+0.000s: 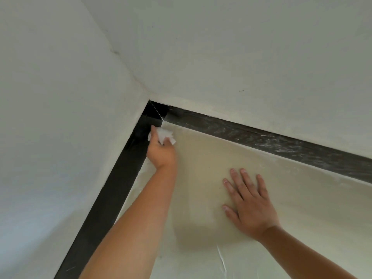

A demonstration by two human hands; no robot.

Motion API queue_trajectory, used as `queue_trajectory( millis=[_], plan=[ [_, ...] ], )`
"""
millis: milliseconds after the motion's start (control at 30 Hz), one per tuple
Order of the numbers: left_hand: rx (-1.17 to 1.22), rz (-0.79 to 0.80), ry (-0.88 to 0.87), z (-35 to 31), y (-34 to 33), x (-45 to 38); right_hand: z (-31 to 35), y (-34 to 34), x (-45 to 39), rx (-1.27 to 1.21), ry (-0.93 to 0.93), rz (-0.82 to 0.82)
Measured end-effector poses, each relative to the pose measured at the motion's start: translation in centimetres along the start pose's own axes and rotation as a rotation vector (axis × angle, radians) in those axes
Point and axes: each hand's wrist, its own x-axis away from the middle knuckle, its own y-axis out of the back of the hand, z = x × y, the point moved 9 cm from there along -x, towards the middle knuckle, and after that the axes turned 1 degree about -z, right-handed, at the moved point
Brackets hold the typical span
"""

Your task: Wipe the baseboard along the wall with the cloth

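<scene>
While the left hand [161, 153] grips the white cloth [165, 135] at the corner, the dusty black baseboard [261, 137] runs away rightward; the right hand [249, 204] lies flat, fingers spread, on the floor [201, 178].

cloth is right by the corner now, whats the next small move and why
Probably sweep the left hand with the white cloth round the corner and right along the far baseboard: that strip looks streaked with pale dust, while the left baseboard looks clean. The right hand rests flat on the floor.
</scene>
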Motion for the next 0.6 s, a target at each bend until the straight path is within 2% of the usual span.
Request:
queue_trajectory(
  millis=[133,433,500,600],
  plan=[
    [-0.104,0.035,-0.06,-1.8,-1.6,-1.6,-0.1,-0.2,-0.1,-0.013,-0.012,0.028],
    [0.016,0.039,-0.034,-2.6,-3.5,0.3,-0.2,-0.2,-0.1,-0.012,-0.013,0.031],
    [0.049,0.116,-0.062,-2.5,-4.7,2.5,-0.2,-0.3,-0.1,-0.017,-0.013,0.035],
    [0.055,0.346,-0.11,-1.8,-7.0,6.5,-0.2,-0.2,-0.1,-0.013,-0.012,0.037]
  ],
)
